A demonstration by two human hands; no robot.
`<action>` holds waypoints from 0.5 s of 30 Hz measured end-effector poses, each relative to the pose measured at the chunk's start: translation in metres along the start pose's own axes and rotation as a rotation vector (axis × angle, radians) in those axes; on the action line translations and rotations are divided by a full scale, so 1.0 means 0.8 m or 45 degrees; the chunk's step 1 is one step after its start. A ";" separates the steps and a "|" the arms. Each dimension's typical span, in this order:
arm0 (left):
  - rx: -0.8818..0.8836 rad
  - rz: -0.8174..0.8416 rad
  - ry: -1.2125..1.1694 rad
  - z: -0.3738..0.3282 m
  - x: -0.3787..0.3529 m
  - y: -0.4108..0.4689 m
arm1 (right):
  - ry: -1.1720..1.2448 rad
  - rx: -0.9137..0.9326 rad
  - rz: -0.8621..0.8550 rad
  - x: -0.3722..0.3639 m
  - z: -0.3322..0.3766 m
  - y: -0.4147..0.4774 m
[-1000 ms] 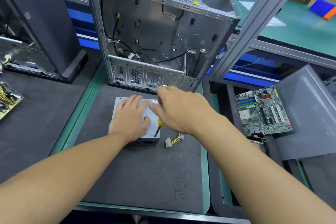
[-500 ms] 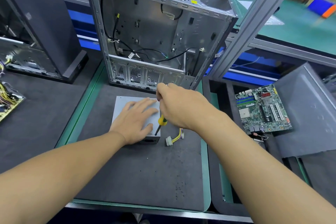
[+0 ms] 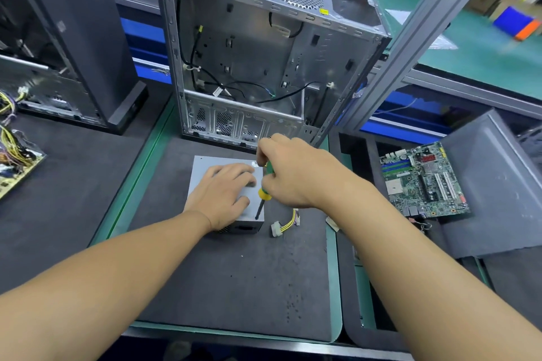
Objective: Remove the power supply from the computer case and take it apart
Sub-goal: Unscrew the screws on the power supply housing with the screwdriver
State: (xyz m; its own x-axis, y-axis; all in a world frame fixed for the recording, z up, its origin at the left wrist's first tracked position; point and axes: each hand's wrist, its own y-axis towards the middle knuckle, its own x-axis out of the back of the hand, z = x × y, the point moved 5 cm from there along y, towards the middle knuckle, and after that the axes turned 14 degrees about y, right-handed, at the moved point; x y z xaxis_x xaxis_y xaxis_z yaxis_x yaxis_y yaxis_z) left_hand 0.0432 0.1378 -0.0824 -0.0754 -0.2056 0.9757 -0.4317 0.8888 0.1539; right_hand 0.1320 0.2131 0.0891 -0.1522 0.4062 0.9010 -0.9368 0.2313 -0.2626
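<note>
psu (image 3: 205,173) is already sitting out front of the pc case (image 3: 264,67), left hand (image 3: 225,193) pressing flat, right hand (image 3: 293,173) gripping screwdriver (image 3: 262,193), teardown just starting.

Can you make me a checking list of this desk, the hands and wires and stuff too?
Surface: dark foam mat, speckled near the front.
Job's things: grey power supply lies on the mat, before the open computer case; screwdriver tip at its near right corner.
Clutter: motherboard and grey panel at right; circuit board far left.
Hands: left hand flat on the power supply; right hand grips the screwdriver.
Cables: yellow wires with white plug beside the power supply; black cables inside the case.
Surroundings: black tower left, metal frame post right.
</note>
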 end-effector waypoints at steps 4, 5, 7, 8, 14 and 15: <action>-0.006 0.017 -0.058 0.004 -0.001 -0.001 | -0.121 -0.054 -0.152 0.001 0.001 0.004; 0.000 0.030 -0.093 0.006 -0.001 -0.001 | -0.146 -0.054 -0.176 0.001 0.000 0.006; 0.020 0.050 -0.164 0.009 -0.001 0.000 | -0.116 -0.064 -0.144 0.000 0.000 0.008; 0.029 0.059 -0.192 0.010 -0.001 0.000 | -0.073 -0.084 -0.097 0.000 0.000 0.007; 0.002 0.199 -0.360 0.012 0.000 0.004 | -0.141 -0.206 -0.186 0.007 0.000 0.000; -0.033 0.246 -0.375 0.012 0.000 0.006 | -0.234 -0.219 -0.230 0.005 -0.002 0.000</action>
State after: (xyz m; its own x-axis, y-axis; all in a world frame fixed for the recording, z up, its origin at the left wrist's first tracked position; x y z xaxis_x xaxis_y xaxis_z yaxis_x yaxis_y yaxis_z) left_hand 0.0325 0.1377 -0.0830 -0.4112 -0.1389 0.9009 -0.3614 0.9322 -0.0213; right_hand 0.1319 0.2161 0.0925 -0.0572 0.1816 0.9817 -0.8890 0.4382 -0.1329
